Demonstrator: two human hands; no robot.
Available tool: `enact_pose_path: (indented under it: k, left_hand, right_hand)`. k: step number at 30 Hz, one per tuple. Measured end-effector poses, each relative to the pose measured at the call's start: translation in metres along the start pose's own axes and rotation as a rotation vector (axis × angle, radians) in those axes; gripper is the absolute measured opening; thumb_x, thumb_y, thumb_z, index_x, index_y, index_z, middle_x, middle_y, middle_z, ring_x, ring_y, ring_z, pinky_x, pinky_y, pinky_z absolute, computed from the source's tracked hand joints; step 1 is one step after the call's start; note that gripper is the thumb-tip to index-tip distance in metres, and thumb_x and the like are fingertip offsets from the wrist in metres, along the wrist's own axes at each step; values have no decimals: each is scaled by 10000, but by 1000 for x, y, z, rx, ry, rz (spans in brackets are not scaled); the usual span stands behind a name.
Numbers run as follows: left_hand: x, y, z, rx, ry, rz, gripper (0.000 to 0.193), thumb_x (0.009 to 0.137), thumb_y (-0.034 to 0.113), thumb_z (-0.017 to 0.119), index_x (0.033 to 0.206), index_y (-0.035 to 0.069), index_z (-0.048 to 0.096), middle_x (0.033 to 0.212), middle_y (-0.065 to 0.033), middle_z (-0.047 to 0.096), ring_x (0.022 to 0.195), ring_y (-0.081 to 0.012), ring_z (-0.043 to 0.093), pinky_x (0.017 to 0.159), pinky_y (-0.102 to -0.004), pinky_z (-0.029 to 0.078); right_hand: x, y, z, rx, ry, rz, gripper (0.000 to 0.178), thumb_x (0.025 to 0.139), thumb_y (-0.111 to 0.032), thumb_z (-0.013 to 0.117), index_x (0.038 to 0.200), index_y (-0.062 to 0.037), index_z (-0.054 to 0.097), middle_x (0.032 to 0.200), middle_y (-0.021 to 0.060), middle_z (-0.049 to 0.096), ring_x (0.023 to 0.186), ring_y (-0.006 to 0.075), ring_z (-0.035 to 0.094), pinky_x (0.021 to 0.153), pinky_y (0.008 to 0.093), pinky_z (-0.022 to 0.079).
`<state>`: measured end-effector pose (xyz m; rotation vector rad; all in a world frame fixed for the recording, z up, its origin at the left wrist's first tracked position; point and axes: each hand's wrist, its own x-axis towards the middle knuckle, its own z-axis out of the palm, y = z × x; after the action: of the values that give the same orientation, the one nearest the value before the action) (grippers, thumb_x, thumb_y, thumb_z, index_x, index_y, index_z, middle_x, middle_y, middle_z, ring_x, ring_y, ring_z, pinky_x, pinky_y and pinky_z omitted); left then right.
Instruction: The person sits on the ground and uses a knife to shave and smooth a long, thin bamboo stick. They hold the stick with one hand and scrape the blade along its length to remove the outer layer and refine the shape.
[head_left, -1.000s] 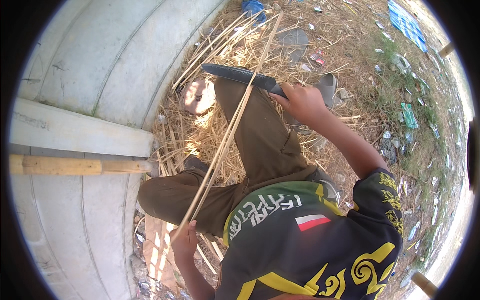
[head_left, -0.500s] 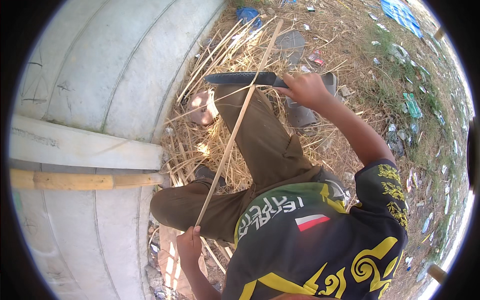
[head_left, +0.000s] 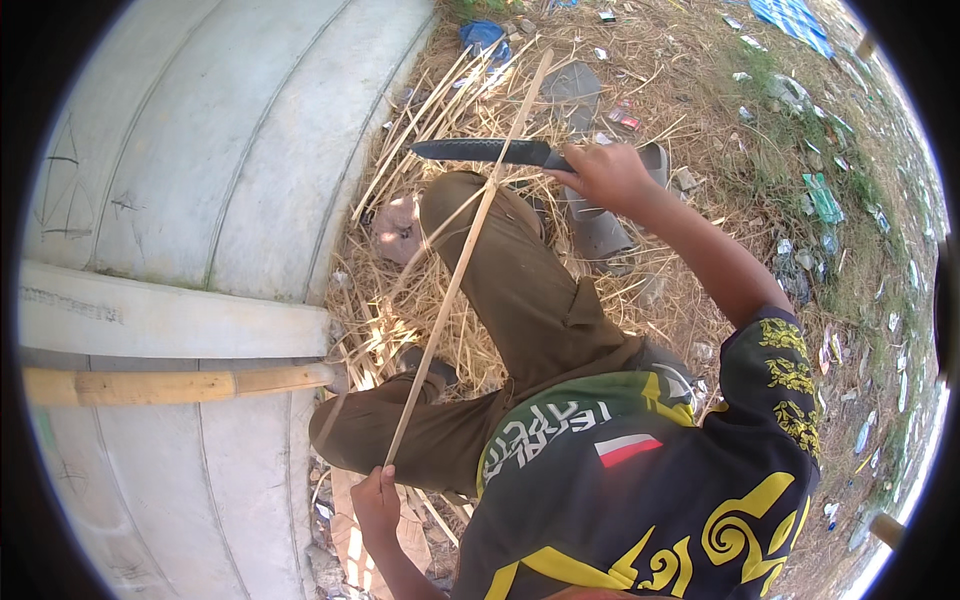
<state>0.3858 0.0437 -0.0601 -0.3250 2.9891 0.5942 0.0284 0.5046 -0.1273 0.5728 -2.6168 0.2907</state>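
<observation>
A long pale bamboo strip [head_left: 438,335] slants across my bent legs. Its near end is pinched in my left hand [head_left: 375,505], fingers closed, beside my lower knee. My right hand [head_left: 607,178] is wrapped round the handle of a large knife with a dark blade [head_left: 465,151]. The blade points left and crosses the strip near its far part, just beyond my raised knee. A thin, blurred shaving [head_left: 445,226] hangs off the strip below the blade. I cannot tell whether the edge is cutting into the strip.
Shavings and loose strips [head_left: 425,130] cover the ground ahead. A pale wall [head_left: 170,150] stands at my left, with a bamboo pole [head_left: 170,386] beside it. Grey sandals [head_left: 598,228] lie near my right hand. Litter is scattered over the dry grass at right.
The shaving has swung down and toward me from its straight leftward stretch. The knife remains across the strip, almost unmoved. The whole view has shifted slightly.
</observation>
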Motion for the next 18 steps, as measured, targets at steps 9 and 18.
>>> enact_pose_path:
  k: [9,18]
  left_hand:
    - [18,23,2,-133,-40,-2,436,1015,302,572,756,-45,525,566,-203,450,502,-306,405,531,-413,359]
    - [12,32,6,-46,-43,41,428,1022,279,566,736,-36,518,569,-194,449,498,-291,367,512,-402,352]
  right_hand:
    - [43,-14,-26,685,-350,500,667,1001,-577,490,740,17,643,583,160,591,564,339,605,594,488,476]
    - [58,89,5,-154,-137,122,587,998,-599,461,878,-62,665,587,92,632,582,277,689,520,410,543]
